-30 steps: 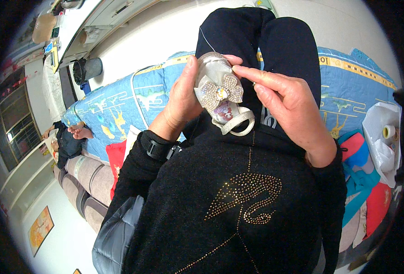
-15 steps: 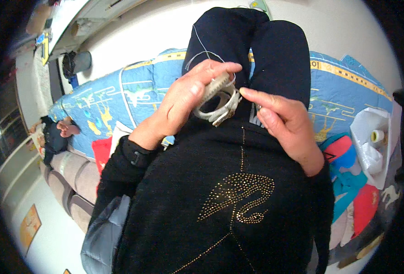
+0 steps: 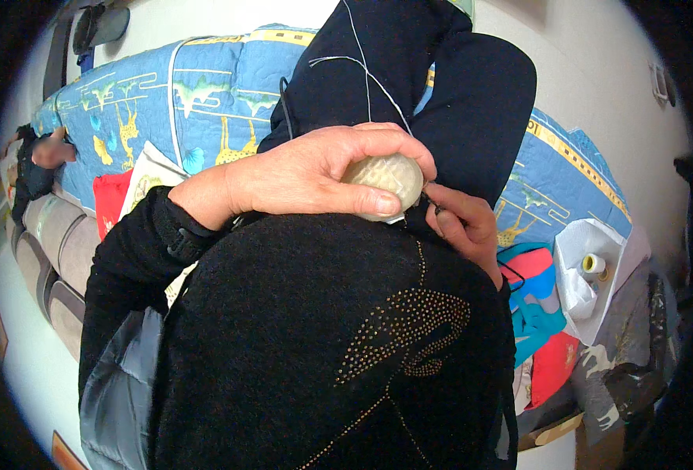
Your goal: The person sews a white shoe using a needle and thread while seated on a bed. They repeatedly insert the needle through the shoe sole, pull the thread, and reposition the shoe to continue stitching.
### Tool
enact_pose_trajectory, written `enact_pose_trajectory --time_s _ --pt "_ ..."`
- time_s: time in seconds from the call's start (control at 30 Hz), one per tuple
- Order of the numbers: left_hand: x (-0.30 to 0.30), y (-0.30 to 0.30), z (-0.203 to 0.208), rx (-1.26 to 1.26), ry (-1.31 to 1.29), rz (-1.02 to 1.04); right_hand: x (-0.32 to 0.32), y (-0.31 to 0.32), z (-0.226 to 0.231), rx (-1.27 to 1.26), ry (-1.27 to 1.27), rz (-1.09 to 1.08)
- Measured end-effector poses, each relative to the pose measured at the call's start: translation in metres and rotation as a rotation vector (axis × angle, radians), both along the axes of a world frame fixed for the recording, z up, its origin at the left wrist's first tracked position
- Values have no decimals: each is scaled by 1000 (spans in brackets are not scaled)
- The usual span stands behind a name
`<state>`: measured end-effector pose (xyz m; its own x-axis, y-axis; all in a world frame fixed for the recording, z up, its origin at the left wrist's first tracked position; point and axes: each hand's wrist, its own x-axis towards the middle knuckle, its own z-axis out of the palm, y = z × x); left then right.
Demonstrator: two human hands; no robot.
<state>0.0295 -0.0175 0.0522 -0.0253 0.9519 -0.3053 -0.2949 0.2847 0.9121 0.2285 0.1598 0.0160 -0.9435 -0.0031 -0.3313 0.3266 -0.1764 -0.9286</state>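
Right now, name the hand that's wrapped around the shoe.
The left hand, curled around the pale-soled shoe; the right hand is only at its edge.

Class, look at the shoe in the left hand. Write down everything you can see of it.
The shoe shows mainly its sole: pale cream, rounded, slightly shiny, with a raised pattern, like rubber or plastic. Its upper is mostly hidden. It is held in front of the black top, sole turned toward the camera. The left hand wraps it, thumb across the sole, fingers over the far edge. The right hand is at its right edge; whether it touches is unclear.
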Motion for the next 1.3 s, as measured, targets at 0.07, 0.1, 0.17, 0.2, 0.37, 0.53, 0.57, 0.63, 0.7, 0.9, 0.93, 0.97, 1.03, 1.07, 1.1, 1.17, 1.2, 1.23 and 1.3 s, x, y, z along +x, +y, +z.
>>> enact_pose_trajectory --time_s 0.07,0.1,0.17,0.2,0.37,0.53,0.57,0.63,0.7,0.9,0.93,0.97,1.03,1.07,1.1,1.17,1.2,1.23,1.3 --pt "0 -1 -1 5 -26 -4 1 -2 -3 -53 -3 -2" --pt "1 -1 -2 21 -9 7 1 -2 -5 -69 -6 13" --pt "3 -1 -3 40 15 23 1 -2 -6 -71 16 16" --pt "4 -1 -3 42 8 25 1 -3 -7 -57 41 2" --pt "4 -2 -3 38 -4 5 -3 -2 -10 38 183 17" --pt "4 -3 -2 46 48 -13 -5 -1 -10 167 254 63" --pt "4 -3 -2 49 53 -16 -5 -2 -10 188 262 61" --pt "4 -4 -2 56 95 -35 -5 -3 -11 217 298 56" --pt "4 -4 -1 65 122 -51 -6 -5 -11 258 336 40" --pt "4 -3 -2 77 137 -83 -6 -6 -11 292 388 29" --pt "4 -2 -2 84 146 -88 -6 -7 -12 283 397 17" --pt "5 -1 -2 92 155 -93 -6 -8 -12 282 403 12" --pt "5 -1 -3 94 125 -89 -7 -9 -14 272 414 -13" --pt "6 0 -3 93 103 -84 -7 -9 -15 262 414 -3" --pt "6 0 -3 99 93 -84 -7 -9 -16 252 413 8" --pt "6 -1 -3 105 61 -74 -8 -9 -18 229 427 10" --pt "6 -1 -3 110 52 -75 -8 -9 -19 217 442 3" --pt "6 -1 -3 116 43 -75 -8 -8 -20 205 458 -3" --pt "5 -1 -3 126 31 -74 -8 -8 -22 187 458 12"
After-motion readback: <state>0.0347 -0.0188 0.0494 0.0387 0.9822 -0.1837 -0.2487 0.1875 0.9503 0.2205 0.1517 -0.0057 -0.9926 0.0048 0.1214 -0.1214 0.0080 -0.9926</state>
